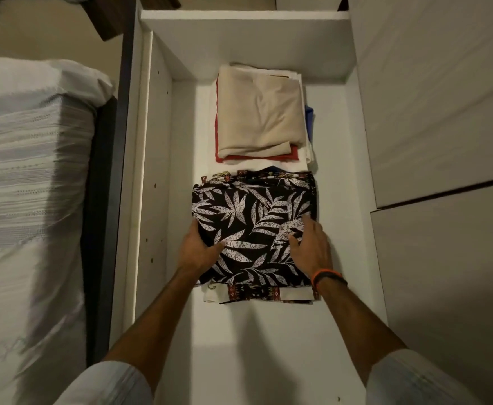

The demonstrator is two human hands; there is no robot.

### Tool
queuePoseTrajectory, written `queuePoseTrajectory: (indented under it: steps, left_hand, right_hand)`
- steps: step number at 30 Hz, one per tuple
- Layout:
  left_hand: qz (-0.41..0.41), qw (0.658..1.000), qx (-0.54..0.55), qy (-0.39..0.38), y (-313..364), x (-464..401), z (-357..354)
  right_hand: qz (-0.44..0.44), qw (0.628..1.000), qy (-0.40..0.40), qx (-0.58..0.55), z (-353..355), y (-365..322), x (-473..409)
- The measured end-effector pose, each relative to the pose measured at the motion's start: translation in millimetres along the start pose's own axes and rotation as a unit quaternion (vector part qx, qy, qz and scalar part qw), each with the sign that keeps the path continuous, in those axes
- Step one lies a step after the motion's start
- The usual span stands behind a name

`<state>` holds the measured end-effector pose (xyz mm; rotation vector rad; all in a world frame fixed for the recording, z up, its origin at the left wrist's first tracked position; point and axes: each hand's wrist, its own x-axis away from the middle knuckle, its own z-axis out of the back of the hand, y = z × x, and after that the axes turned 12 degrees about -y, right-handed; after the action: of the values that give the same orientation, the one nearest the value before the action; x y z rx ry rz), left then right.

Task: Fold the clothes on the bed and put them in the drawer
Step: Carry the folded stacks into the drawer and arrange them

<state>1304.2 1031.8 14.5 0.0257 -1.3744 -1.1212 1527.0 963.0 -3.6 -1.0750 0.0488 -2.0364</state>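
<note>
The left hand grips the folded leaf-print garment's edge; the right hand presses it flat with straight fingers. This is the placing step in the drawer; next, both hands should probably let go.

Pale rolled-up sleeves on both arms; orange and dark bands circle the right wrist.
</note>
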Motion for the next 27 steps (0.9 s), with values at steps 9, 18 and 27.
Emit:
queuePoseTrajectory:
  steps: [9, 18, 27]
  left_hand:
    - [0.037, 0.999, -0.019, -0.023, 3.1, 13.9, 8.0]
    - [0.034, 0.999, 0.007, -0.017, 3.4, 74.7, 18.6]
    - [-0.004, 0.999, 0.031, 0.044, -24.6, 178.5, 48.4]
  right_hand:
    - [0.0, 1.0, -0.008, -0.012, -2.7, 1.8, 5.8]
    - [0.043, 0.995, 0.062, -0.064, -6.6, -17.3, 68.7]
    - [0.136, 0.981, -0.002, -0.138, -18.4, -64.8, 166.2]
